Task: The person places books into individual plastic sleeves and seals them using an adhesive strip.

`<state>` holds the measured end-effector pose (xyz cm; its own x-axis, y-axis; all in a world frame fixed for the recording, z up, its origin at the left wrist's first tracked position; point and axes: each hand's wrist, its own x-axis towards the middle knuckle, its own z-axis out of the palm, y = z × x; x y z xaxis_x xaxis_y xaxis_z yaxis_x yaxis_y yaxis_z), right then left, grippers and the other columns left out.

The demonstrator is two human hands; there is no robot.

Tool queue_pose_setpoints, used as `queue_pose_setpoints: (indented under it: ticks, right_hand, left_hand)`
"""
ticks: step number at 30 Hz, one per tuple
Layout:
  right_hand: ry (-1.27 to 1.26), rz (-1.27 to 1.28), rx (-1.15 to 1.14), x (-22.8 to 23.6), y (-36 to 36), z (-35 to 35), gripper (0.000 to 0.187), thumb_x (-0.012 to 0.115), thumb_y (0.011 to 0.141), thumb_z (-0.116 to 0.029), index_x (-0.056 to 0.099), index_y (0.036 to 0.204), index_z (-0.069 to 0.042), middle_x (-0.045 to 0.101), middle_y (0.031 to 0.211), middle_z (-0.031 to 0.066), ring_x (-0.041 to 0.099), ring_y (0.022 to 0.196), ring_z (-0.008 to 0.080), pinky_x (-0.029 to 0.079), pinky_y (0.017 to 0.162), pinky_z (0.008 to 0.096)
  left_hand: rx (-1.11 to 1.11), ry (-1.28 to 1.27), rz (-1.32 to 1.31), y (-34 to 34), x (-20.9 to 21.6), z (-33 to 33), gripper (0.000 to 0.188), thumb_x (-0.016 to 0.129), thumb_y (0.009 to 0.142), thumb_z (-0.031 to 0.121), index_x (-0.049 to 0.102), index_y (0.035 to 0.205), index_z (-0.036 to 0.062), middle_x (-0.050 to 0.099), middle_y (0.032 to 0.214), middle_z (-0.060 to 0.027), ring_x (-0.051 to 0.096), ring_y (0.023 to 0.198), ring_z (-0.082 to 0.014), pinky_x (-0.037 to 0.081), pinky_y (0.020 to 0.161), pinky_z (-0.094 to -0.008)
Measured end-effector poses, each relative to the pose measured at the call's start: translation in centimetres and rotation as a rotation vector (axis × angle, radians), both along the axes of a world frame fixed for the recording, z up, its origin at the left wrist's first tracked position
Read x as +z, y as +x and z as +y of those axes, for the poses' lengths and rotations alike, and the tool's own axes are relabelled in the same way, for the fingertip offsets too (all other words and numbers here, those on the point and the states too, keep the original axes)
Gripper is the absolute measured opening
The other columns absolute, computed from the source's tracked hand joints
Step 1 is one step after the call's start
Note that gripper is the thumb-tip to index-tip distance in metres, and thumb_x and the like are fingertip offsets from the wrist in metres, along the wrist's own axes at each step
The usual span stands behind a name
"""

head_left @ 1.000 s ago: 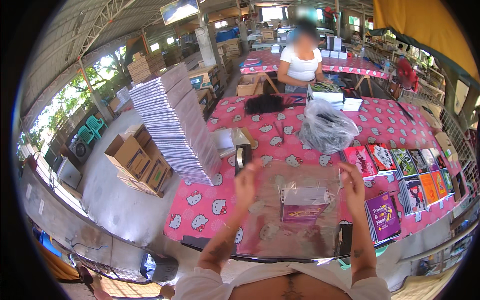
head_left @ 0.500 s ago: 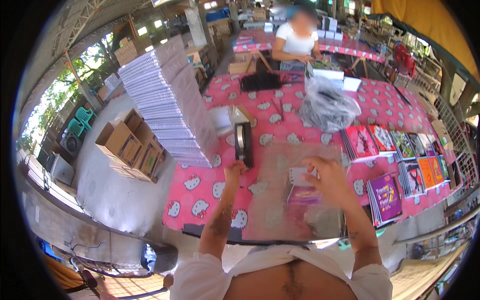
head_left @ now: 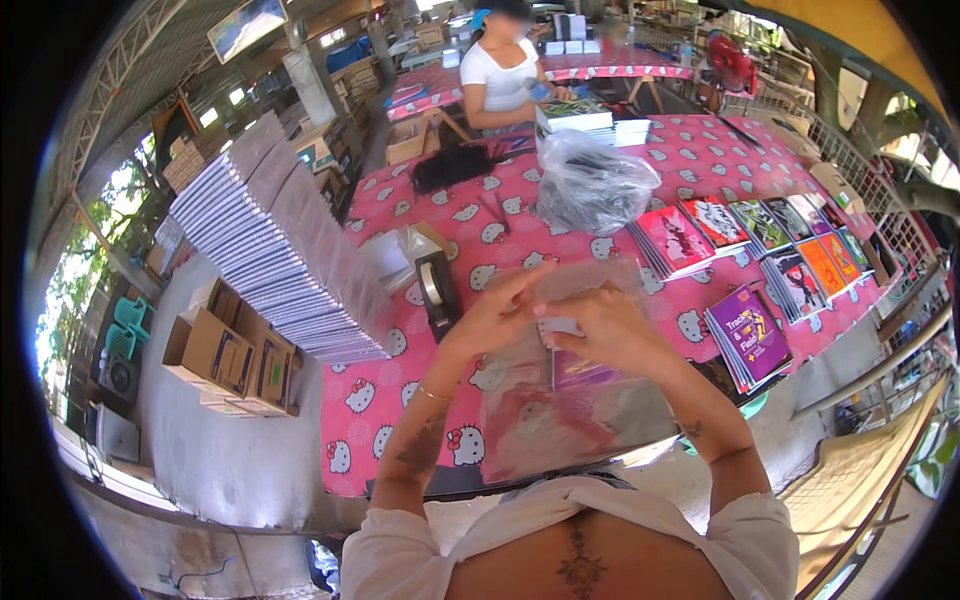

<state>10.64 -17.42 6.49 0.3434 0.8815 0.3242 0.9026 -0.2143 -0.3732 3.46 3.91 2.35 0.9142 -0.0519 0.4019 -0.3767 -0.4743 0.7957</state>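
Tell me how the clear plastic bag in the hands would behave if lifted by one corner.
The clear plastic bag looks thin and creased, so it would probably sag. It seems light, though the purple book inside may weigh it down. Its glossy film may be slippery.

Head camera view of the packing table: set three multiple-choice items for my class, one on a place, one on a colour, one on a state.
1. Where does the tall stack of flat packs stand?
A. at the table's left end
B. at the right end
C. on the floor

2. What colour is the tablecloth?
A. blue
B. pink with cartoon cats
C. plain white

3. What are the two hands doing?
A. resting flat on the table
B. holding a clear plastic bag
C. gripping the tape dispenser

Answers:
1 A, it rises at the left edge, beside the tape dispenser.
2 B, pink shows all over.
3 B, the left hand and right hand meet at the top of the clear plastic bag.
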Motion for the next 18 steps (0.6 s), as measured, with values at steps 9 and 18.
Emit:
queue_pose_setpoints:
  ticks: [9,18]
  right_hand:
    - [0.399,0.392,-0.244,-5.0,7.3,-11.3,0.051,0.088,0.065,-0.029,0.065,0.109,-0.016,0.060,0.117,0.0104,0.056,0.112,0.0301,0.043,0.093,0.0457]
    - [-0.019,0.017,0.232,-8.6,6.8,-6.9,0.070,0.084,0.070,-0.029,0.060,0.135,-0.031,0.033,0.157,0.0121,0.032,0.144,0.0321,0.022,0.115,0.0603]
  left_hand:
    - [0.083,0.161,-0.064,-0.7,1.4,-0.2,0.013,0.074,0.086,0.016,0.077,0.099,0.0127,0.047,0.136,-0.0099,0.044,0.125,-0.0245,0.035,0.105,-0.0386]
    - [0.132,0.479,-0.196,4.5,-3.4,-5.5,0.014,0.078,0.079,0.025,0.077,0.093,0.0256,0.030,0.155,-0.0116,0.024,0.143,-0.0347,0.015,0.113,-0.0582]
